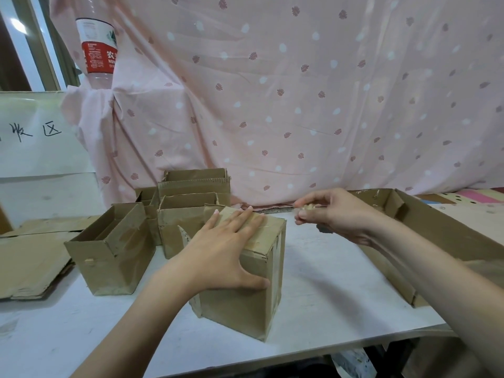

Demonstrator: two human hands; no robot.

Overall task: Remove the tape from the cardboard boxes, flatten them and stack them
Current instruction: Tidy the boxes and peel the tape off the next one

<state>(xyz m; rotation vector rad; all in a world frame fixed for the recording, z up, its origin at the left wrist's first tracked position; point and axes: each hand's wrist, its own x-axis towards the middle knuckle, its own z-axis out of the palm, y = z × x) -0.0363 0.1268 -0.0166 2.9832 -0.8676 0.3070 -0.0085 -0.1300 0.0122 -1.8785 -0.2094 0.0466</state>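
Left hand point(226, 241) flat on closed box point(245, 290); right hand point(332, 214) pinches tape point(308, 208); open boxes point(114, 249) behind.

In the middle of the frame a closed cardboard box point(240, 293) stands on a white table point(327, 282). The left hand point(221, 252) lies flat on top of the box, fingers straight, thumb down the front side. To the right, the right hand point(335, 214) pinches a crumpled bit of tape point(309, 208) above the table. Left of the closed box stands an open box point(109, 257), with more open boxes point(191, 203) behind it. Flat cardboard point(30, 263) lies at the far left. A big open box point(436, 236) sits at the right. A pink spotted cloth point(300, 91) hangs behind. A plastic bottle point(98, 42) is at the upper left.
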